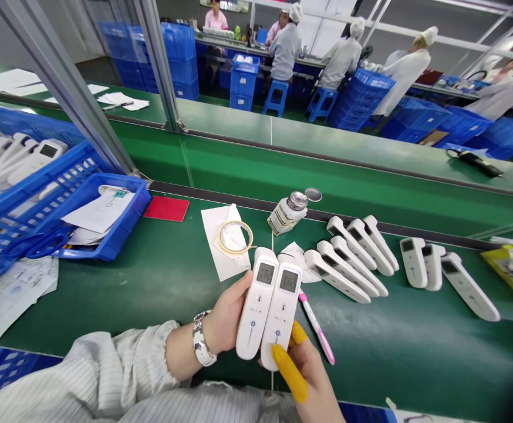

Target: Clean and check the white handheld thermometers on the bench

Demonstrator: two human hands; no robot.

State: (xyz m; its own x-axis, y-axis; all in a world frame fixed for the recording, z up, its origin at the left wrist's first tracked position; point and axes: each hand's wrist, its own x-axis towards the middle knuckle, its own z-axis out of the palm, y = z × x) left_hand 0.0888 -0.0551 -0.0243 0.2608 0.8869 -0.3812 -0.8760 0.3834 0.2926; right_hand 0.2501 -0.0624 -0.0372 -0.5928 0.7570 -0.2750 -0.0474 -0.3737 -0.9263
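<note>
Two white handheld thermometers stand side by side in front of me, their small grey screens lit. My left hand (230,314) is closed round the left thermometer (256,305), with a white-strapped watch on the wrist. The right thermometer (282,311) is gripped near its lower end by my right hand (303,367), which wears yellow finger covers on the thumb and a finger. A pink and white brush (317,329) lies on the green table just right of the hands.
More thermometers (348,258) lie in groups at right. Behind my hands are a metal-topped bottle (287,212), a tape roll (220,235) and paper. Blue baskets (107,247) and a red card (166,209) are at left. People work at a bench beyond the metal frame.
</note>
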